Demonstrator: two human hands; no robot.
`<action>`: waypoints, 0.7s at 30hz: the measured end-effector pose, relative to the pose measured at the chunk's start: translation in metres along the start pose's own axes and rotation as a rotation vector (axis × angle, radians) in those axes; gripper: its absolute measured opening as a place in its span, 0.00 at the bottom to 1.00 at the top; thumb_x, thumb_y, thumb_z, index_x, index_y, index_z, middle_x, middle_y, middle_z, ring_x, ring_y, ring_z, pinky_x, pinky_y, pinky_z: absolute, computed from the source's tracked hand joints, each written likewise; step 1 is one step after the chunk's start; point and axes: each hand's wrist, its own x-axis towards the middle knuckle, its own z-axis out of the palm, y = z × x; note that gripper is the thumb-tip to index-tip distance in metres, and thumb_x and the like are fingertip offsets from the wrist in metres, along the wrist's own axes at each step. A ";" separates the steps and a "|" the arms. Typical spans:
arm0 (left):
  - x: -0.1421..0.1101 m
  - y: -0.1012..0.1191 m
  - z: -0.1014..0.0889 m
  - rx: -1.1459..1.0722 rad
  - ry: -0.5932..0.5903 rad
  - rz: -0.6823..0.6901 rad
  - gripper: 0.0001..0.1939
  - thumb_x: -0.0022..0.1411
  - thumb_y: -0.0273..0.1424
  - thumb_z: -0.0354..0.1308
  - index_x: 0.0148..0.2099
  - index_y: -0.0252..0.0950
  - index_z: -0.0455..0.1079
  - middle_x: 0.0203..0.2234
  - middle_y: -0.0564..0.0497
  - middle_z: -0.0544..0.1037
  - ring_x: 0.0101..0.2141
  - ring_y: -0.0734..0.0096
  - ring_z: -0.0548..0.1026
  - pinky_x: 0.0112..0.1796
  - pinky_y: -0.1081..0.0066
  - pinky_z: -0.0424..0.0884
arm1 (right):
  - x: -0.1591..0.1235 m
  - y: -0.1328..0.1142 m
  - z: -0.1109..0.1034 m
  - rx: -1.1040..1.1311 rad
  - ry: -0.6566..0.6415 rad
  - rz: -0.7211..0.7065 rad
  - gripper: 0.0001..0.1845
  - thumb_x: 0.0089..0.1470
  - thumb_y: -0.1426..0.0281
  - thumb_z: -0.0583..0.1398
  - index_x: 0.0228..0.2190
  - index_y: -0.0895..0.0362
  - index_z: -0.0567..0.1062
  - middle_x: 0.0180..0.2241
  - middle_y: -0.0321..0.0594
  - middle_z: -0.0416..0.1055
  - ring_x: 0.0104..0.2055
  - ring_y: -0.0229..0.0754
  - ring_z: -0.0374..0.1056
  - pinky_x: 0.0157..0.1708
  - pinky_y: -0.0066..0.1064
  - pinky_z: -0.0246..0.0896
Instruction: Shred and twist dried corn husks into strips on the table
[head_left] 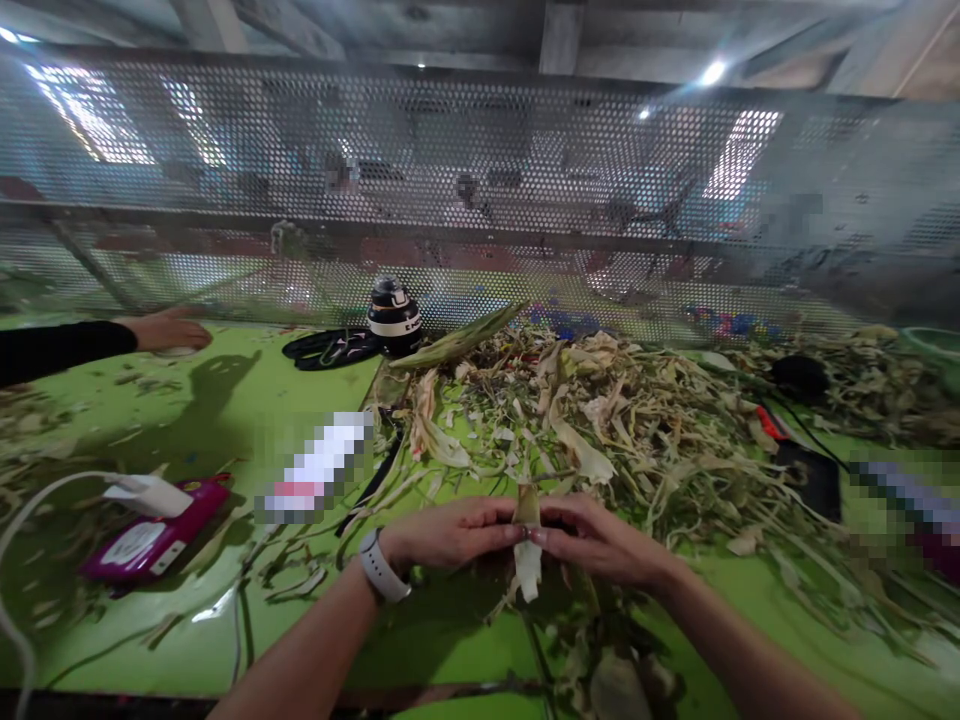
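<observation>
Both hands meet over the green table (pixel 442 660), pinching one pale strip of dried husk (pixel 529 572) between thumbs and fingers. My left hand (pixel 457 532), with a white band on its wrist, grips the strip from the left. From the right, my right hand (pixel 592 535) closes on the same strip, the thumb tips nearly touching. The strip's upper part sticks up above the fingers and its torn lower end hangs below. Just beyond lies a broad heap of dry husks and leaves (pixel 630 420). More scraps (pixel 615 670) lie below my right forearm.
A magenta power strip (pixel 154 540) with a white plug and cable sits at left, near a blurred light-coloured object (pixel 319 465). A black bottle (pixel 394 315) stands by the perforated metal screen (pixel 480 190). Another person's hand (pixel 171 331) reaches in from the left. A black pouch-like object (pixel 810 480) lies right.
</observation>
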 end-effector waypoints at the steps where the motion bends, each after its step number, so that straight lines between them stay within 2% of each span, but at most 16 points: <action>1: 0.000 -0.002 -0.001 0.002 -0.011 -0.011 0.20 0.59 0.45 0.49 0.44 0.37 0.70 0.29 0.50 0.71 0.25 0.73 0.65 0.27 0.74 0.62 | 0.000 0.000 -0.001 -0.004 -0.006 -0.022 0.19 0.54 0.57 0.54 0.36 0.60 0.72 0.28 0.36 0.64 0.30 0.36 0.61 0.27 0.24 0.61; 4: 0.000 -0.008 -0.003 0.054 -0.039 -0.026 0.21 0.60 0.44 0.48 0.48 0.35 0.67 0.30 0.50 0.70 0.27 0.74 0.64 0.29 0.75 0.62 | 0.000 -0.001 -0.002 -0.027 -0.013 -0.076 0.18 0.56 0.59 0.53 0.35 0.61 0.72 0.28 0.36 0.65 0.32 0.36 0.61 0.31 0.25 0.60; 7: 0.000 -0.010 -0.005 0.110 -0.066 -0.015 0.20 0.61 0.43 0.46 0.49 0.36 0.67 0.32 0.50 0.70 0.28 0.73 0.64 0.31 0.75 0.62 | 0.001 -0.002 0.000 -0.042 -0.037 -0.055 0.17 0.57 0.61 0.51 0.35 0.61 0.72 0.29 0.37 0.65 0.29 0.34 0.60 0.27 0.24 0.59; 9: 0.001 -0.009 -0.005 0.170 -0.072 0.017 0.19 0.62 0.41 0.46 0.48 0.37 0.67 0.32 0.50 0.71 0.29 0.72 0.64 0.32 0.74 0.61 | 0.002 -0.001 0.002 -0.147 -0.005 -0.044 0.15 0.57 0.63 0.52 0.34 0.61 0.72 0.28 0.37 0.65 0.27 0.34 0.59 0.25 0.23 0.58; 12: 0.001 -0.006 -0.003 0.285 -0.044 0.067 0.15 0.62 0.38 0.46 0.45 0.38 0.69 0.32 0.51 0.71 0.30 0.71 0.65 0.33 0.74 0.61 | 0.003 0.001 0.005 -0.405 0.093 -0.124 0.10 0.54 0.69 0.53 0.28 0.61 0.72 0.25 0.37 0.65 0.27 0.35 0.59 0.27 0.24 0.56; 14: 0.000 -0.004 -0.002 0.354 -0.028 0.069 0.12 0.61 0.34 0.47 0.42 0.37 0.69 0.30 0.51 0.71 0.29 0.72 0.65 0.32 0.75 0.61 | 0.002 0.003 0.006 -0.531 0.110 -0.193 0.09 0.52 0.73 0.53 0.26 0.61 0.72 0.25 0.38 0.66 0.27 0.35 0.59 0.29 0.25 0.56; 18: 0.000 -0.004 0.001 0.495 0.012 0.054 0.08 0.57 0.26 0.47 0.34 0.35 0.67 0.23 0.54 0.66 0.25 0.75 0.62 0.27 0.77 0.58 | 0.001 0.005 0.008 -0.633 0.092 -0.157 0.09 0.51 0.75 0.52 0.30 0.60 0.71 0.26 0.37 0.67 0.26 0.34 0.59 0.26 0.23 0.53; 21: 0.002 -0.008 0.003 0.616 0.049 0.075 0.04 0.53 0.24 0.48 0.28 0.35 0.64 0.19 0.56 0.61 0.22 0.77 0.59 0.25 0.77 0.55 | 0.003 0.003 0.014 -0.655 0.075 -0.156 0.07 0.51 0.75 0.52 0.27 0.59 0.69 0.23 0.34 0.64 0.24 0.33 0.57 0.25 0.23 0.50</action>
